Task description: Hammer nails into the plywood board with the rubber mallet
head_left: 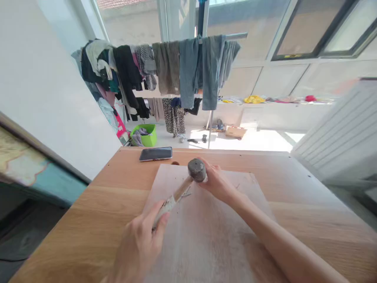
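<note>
A hammer with a worn, pale wooden handle and a dark grey, blunt head is held slantwise over a whitish board. My left hand is closed around the lower part of its handle, which looks wrapped or flaked with white. At the upper end, my right hand is closed against the hammer's head from the right side; several of its fingertips are hidden behind the head. Under the handle, a thin grey sliver shows, too small to name. The board lies flat on a wooden table.
A phone lies at the table's far edge, with a small brown round thing beside it. Beyond stand a laundry rack with hanging clothes and a green basket. A white wall rises on the left.
</note>
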Demonstrator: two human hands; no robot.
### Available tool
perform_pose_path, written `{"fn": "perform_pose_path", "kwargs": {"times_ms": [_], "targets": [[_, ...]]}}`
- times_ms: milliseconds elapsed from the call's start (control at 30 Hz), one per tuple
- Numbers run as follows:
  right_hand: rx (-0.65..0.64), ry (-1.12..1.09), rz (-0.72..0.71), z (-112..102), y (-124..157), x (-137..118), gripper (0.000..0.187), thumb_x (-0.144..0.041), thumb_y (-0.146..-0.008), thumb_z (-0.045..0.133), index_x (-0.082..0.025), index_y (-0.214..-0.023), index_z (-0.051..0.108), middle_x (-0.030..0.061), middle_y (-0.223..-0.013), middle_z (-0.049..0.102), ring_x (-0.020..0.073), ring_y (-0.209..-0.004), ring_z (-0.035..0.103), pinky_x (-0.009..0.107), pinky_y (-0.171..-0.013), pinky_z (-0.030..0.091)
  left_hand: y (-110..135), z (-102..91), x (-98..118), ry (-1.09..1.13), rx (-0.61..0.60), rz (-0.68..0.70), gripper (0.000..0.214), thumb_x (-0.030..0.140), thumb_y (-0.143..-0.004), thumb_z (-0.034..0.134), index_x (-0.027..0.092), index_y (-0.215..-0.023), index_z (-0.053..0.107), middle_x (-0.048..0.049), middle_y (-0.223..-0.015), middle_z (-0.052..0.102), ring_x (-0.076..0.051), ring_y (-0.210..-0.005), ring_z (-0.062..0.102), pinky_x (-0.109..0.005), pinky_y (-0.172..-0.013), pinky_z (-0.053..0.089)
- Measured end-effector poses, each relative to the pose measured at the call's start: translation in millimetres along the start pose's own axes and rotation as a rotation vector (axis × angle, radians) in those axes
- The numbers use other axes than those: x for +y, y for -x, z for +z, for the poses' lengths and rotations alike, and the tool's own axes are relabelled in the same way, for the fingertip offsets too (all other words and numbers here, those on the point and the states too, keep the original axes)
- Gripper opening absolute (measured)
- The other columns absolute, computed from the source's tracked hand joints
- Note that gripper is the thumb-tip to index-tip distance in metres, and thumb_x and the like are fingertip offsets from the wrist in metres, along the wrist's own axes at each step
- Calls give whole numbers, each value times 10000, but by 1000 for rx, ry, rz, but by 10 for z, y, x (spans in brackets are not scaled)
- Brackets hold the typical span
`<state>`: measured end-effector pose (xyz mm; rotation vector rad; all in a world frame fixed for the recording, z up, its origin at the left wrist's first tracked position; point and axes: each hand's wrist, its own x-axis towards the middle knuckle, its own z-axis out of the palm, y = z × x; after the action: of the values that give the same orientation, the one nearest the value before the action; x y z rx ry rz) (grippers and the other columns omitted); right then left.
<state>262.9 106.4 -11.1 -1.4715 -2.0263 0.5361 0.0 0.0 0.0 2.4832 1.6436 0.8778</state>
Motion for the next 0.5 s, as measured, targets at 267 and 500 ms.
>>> {"fn": "perform_pose_path", "kwargs": {"times_ms": [267, 500], "targets": [[-51, 108, -3, -68, 28, 8, 847, -135, -810, 721, -230, -1567, 354, 122, -1272, 713, 339, -1204, 640, 486, -1028, 440, 45, 67, -135, 75, 30, -99, 369, 456, -1069, 466, 256, -1176, 756, -11, -1065, 857, -226, -930, 836, -273, -701, 660], [-160, 239, -329, -207, 118, -322, 283, -70, -854, 670, -185, -1101, 595, 91, -1078, 683, 244, -1012, 618, 377, -903, 480, 100, 107, -368, 135, 9, -283, 509, 567, -1030, 459, 217, -1180, 795, -68, -1129, 842, -273, -1040, 816, -326, -820, 671]]}}
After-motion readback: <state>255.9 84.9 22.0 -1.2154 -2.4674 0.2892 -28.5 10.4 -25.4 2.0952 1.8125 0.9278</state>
